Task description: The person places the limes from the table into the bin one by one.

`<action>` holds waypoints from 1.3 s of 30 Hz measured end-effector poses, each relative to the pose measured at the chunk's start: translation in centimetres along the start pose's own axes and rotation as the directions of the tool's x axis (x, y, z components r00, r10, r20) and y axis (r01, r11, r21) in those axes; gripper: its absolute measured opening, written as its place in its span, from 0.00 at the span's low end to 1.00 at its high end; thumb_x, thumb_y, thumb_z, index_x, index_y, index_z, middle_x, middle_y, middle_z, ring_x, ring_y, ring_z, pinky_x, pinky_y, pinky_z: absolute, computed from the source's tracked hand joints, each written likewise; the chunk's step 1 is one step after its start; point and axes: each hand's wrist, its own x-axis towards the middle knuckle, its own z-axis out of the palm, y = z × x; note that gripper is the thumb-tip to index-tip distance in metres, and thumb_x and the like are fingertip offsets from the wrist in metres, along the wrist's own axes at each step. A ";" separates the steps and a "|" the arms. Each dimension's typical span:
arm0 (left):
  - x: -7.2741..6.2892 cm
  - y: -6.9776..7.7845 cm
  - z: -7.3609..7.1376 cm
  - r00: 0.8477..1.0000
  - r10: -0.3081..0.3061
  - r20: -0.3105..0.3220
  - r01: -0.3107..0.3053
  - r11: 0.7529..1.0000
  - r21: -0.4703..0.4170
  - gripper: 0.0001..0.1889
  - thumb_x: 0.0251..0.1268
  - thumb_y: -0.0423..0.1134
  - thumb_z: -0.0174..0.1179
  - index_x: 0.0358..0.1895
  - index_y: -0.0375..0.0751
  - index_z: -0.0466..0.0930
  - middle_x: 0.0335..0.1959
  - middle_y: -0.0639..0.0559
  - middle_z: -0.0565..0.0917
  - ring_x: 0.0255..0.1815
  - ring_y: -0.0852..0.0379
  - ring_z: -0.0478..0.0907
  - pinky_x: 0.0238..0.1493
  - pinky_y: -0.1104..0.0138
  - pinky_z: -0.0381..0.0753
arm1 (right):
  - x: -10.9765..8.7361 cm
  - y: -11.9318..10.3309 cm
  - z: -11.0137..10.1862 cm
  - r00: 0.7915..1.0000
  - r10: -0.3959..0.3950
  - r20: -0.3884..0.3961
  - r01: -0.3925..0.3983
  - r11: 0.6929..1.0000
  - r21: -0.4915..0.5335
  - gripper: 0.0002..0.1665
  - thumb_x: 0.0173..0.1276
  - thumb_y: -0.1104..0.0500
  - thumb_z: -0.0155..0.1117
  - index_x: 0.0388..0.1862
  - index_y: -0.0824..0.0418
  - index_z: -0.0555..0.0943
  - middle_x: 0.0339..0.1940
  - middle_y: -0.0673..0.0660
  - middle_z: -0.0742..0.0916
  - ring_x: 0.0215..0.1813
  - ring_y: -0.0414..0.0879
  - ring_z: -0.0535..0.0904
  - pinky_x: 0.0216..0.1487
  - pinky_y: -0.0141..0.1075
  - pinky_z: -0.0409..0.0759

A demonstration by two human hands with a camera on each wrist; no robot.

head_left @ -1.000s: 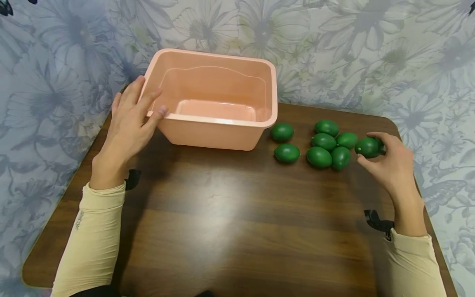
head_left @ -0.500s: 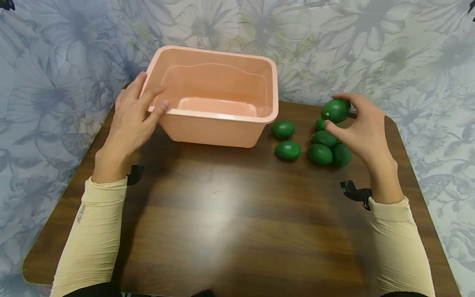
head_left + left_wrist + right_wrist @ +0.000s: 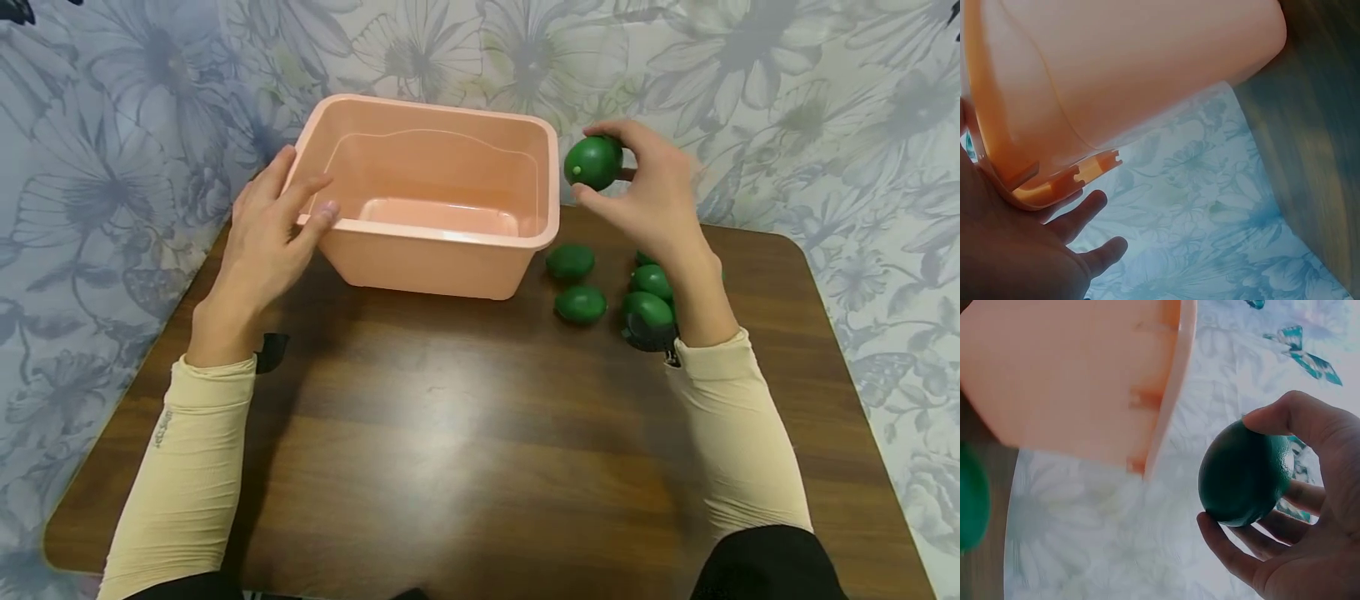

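My right hand (image 3: 656, 192) holds a dark green lime (image 3: 592, 162) between thumb and fingers, in the air just right of the rim of a peach plastic basin (image 3: 435, 268). In the right wrist view the same lime (image 3: 1244, 475) sits at the fingertips, apart from the basin wall (image 3: 1066, 387). The left hand (image 3: 262, 229) straddles the basin's left front rim, thumb over the edge. From the left wrist, the rim (image 3: 1041, 200) lies against that hand's palm, with two fingers (image 3: 1082, 215) extended outside. The basin's visible floor is bare.
Two limes lie right of the basin, a rear lime (image 3: 570, 262) and a front lime (image 3: 581, 305). Farther right, more limes (image 3: 649, 283) cluster, partly hidden by the right wrist. A brown wooden table (image 3: 450, 433) stands against the flowered wall (image 3: 750, 100).
My right hand has lifted its lime from beside the cluster and carried it up and left to the basin's right rim. The left hand stays at the rim.
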 end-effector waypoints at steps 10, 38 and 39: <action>-0.2 0.1 0.6 1.000 -0.010 -0.015 0.010 1.000 -0.005 0.33 0.78 0.66 0.50 0.72 0.47 0.79 0.86 0.45 0.58 0.85 0.35 0.54 0.83 0.40 0.44 | 3.3 -0.3 3.5 0.994 -0.041 0.105 0.044 0.999 -0.024 0.30 0.64 0.58 0.74 0.65 0.62 0.82 0.62 0.57 0.87 0.57 0.48 0.81 0.49 0.38 0.77; 0.0 0.3 0.7 0.999 -0.021 -0.043 0.020 1.000 -0.023 0.31 0.78 0.63 0.53 0.71 0.47 0.80 0.86 0.46 0.59 0.85 0.38 0.56 0.80 0.36 0.50 | 0.1 3.5 3.3 0.996 0.045 0.078 -0.050 0.997 0.056 0.34 0.77 0.58 0.64 0.80 0.54 0.70 0.77 0.54 0.78 0.74 0.46 0.75 0.69 0.47 0.79; 0.0 0.3 0.7 0.999 -0.024 -0.041 0.023 0.999 -0.025 0.31 0.78 0.63 0.53 0.71 0.48 0.80 0.86 0.46 0.58 0.85 0.38 0.55 0.80 0.36 0.50 | 0.0 3.7 3.2 0.996 0.058 0.066 -0.061 0.996 0.058 0.35 0.77 0.59 0.64 0.80 0.54 0.70 0.77 0.54 0.78 0.74 0.46 0.75 0.69 0.47 0.79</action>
